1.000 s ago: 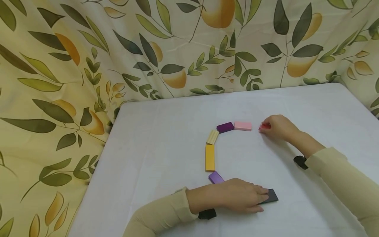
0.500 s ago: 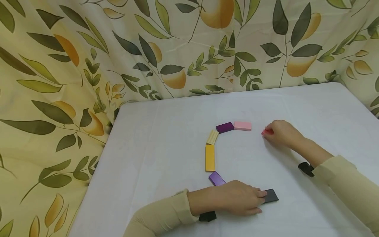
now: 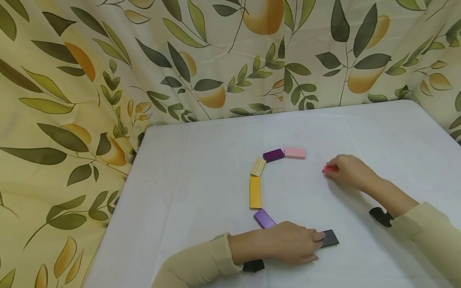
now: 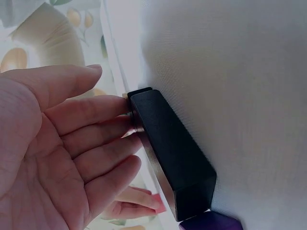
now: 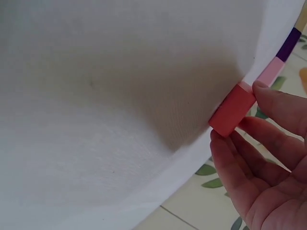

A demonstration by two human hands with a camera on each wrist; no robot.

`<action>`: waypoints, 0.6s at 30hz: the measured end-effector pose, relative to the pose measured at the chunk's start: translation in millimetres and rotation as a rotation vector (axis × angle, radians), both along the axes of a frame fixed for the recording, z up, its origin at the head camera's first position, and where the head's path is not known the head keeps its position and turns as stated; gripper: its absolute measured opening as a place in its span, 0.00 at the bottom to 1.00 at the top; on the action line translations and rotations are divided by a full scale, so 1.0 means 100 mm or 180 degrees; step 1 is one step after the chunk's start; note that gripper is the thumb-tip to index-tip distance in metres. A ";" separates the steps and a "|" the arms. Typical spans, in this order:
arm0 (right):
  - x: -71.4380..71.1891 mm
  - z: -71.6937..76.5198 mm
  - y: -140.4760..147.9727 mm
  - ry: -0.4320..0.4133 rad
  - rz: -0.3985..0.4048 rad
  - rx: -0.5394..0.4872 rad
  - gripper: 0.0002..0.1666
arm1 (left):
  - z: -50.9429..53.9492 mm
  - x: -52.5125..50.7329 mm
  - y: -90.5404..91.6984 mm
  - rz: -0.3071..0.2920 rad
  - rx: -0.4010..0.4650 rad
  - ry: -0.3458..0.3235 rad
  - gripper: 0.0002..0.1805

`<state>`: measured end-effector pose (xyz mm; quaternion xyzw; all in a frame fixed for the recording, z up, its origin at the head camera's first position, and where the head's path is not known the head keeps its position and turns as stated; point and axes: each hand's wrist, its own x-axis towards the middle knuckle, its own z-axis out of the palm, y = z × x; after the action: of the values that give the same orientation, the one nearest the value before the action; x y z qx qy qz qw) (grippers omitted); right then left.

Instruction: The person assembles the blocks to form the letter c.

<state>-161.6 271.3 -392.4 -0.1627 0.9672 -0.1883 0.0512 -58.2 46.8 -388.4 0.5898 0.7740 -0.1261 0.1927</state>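
My right hand (image 3: 354, 171) pinches a small red block (image 5: 233, 109) between thumb and fingertips, at the right of the table; whether it touches the cloth I cannot tell. My left hand (image 3: 295, 243) lies over the near end of a curved row, its fairly straight fingertips touching the side of a black block (image 4: 172, 148). That block is hidden under the hand in the head view. Beyond the fingertips a dark grey block (image 3: 329, 238) shows. Onward round the curve come a purple block (image 3: 264, 219), a yellow block (image 3: 255, 193) and a cream ridged block (image 3: 258, 167).
The row continues with a dark purple block (image 3: 273, 155) and ends at a pink block (image 3: 295, 153), left of and farther back than the red one. All lie on a white cloth-covered table (image 3: 194, 168). A patterned curtain (image 3: 216, 60) hangs behind the table's far edge.
My right hand has moved nearer and slightly right with the red block, away from the pink one. The left hand has shifted slightly nearer, uncovering more of the purple block. The row looks unmoved.
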 end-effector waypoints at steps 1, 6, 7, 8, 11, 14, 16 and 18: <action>0.02 0.00 0.00 0.0006 -0.0003 -0.0011 0.17 | 0.00 0.00 0.00 0.0000 0.0000 0.0008 0.26; 0.13 0.00 0.01 0.0050 -0.0006 -0.0026 0.16 | -0.01 0.01 -0.01 0.0021 0.0016 -0.0013 0.26; 0.15 0.00 0.01 0.0052 -0.0010 -0.0024 0.16 | -0.01 0.01 -0.01 0.0020 0.0015 -0.0009 0.26; 0.17 -0.01 0.01 0.0056 -0.0016 -0.0027 0.16 | -0.01 0.01 -0.01 0.0019 0.0012 -0.0010 0.26; 0.23 -0.02 0.02 0.0096 -0.0015 -0.0045 0.17 | 0.00 0.01 -0.01 0.0004 0.0004 0.0023 0.26; 0.28 -0.03 0.02 0.0125 -0.0008 -0.0079 0.18 | 0.00 0.02 -0.01 -0.0009 0.0002 0.0078 0.26; 0.31 -0.03 0.02 0.0154 -0.0006 -0.0099 0.18 | 0.00 0.02 -0.01 -0.0004 0.0002 0.0084 0.26; 0.34 -0.03 0.02 0.0196 0.0002 -0.0126 0.18 | 0.01 0.02 -0.01 -0.0007 0.0002 0.0098 0.25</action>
<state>-127.3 273.7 -395.1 -0.1698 0.9643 -0.2023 0.0182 -56.0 46.0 -387.8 0.5887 0.7763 -0.1351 0.1804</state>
